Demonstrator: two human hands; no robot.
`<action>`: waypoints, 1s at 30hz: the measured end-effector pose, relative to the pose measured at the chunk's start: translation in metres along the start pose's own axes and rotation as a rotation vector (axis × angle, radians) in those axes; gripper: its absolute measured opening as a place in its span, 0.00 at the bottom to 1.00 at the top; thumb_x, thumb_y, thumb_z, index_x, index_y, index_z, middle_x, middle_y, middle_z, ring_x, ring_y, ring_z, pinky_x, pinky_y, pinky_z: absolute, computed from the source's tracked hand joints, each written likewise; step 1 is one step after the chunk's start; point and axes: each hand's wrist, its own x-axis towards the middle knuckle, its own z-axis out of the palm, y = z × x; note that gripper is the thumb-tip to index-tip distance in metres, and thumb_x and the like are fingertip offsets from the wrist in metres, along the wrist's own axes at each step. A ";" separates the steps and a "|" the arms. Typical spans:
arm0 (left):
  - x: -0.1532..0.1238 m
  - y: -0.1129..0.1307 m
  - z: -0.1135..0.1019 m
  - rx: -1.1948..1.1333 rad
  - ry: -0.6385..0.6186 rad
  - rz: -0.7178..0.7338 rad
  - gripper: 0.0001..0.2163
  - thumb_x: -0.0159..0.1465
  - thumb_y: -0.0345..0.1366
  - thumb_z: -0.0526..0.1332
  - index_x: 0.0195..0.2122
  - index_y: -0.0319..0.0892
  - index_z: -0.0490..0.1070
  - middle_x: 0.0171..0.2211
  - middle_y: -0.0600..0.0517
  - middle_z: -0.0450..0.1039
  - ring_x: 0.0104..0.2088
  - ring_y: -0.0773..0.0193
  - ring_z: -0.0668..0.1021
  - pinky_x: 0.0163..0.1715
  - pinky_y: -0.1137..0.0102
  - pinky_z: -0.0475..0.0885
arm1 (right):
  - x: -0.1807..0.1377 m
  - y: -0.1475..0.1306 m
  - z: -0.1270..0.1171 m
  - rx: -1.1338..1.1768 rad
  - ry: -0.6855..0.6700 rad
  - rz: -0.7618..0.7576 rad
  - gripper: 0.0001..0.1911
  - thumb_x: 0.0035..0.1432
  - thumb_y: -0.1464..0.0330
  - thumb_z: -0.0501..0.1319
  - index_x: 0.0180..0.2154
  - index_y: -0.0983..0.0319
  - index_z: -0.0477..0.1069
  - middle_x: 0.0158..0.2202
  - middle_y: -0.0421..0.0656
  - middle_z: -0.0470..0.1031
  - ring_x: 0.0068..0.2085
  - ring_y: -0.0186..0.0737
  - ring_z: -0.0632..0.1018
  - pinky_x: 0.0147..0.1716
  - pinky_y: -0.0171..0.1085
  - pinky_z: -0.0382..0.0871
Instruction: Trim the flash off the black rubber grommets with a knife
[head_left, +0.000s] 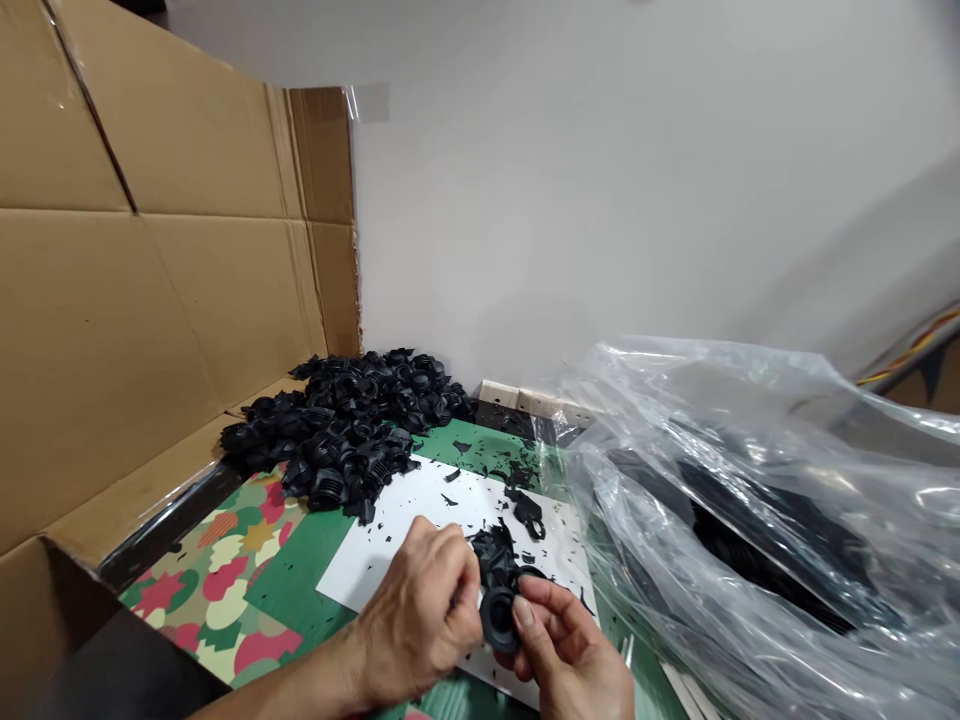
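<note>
My right hand (562,640) pinches a round black rubber part (498,612) between thumb and fingers, its open ring end facing me. Close against its left side, my left hand (424,610) is closed in a fist; what its fingers grip is hidden. Under and behind the hands lies a white sheet (420,490) strewn with black rubber scraps. A small heap of scraps (491,550) sits just beyond the held part, and a larger torn piece (529,512) lies farther back. A pile of ribbed black rubber parts (352,420) rises at the back left.
Cardboard (187,290) stands as a wall on the left. A clear plastic bag (750,480) with dark contents fills the right side. Beneath the sheet is a green surface (300,570), with a patterned sheet (217,590) at left. A grey wall (637,200) closes the back.
</note>
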 end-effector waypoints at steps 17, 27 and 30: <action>-0.010 0.001 -0.009 -0.816 -0.170 -0.727 0.10 0.60 0.41 0.57 0.36 0.40 0.66 0.22 0.58 0.63 0.22 0.68 0.68 0.25 0.72 0.63 | -0.004 -0.014 0.011 0.239 -0.130 0.244 0.29 0.26 0.56 0.77 0.29 0.65 0.70 0.13 0.32 0.67 0.13 0.27 0.66 0.16 0.31 0.66; -0.011 0.003 0.001 -1.029 -0.101 -0.831 0.19 0.53 0.52 0.63 0.31 0.39 0.68 0.19 0.60 0.61 0.17 0.73 0.65 0.17 0.76 0.61 | -0.008 -0.016 0.014 0.204 -0.155 0.194 0.28 0.29 0.55 0.76 0.29 0.63 0.69 0.17 0.33 0.69 0.14 0.31 0.70 0.17 0.33 0.68; -0.013 0.000 0.000 -1.084 -0.090 -0.795 0.20 0.54 0.53 0.63 0.32 0.38 0.69 0.19 0.60 0.63 0.16 0.74 0.66 0.18 0.77 0.60 | -0.009 -0.015 0.015 0.237 -0.159 0.205 0.27 0.29 0.56 0.76 0.29 0.64 0.70 0.17 0.34 0.70 0.14 0.30 0.69 0.17 0.34 0.69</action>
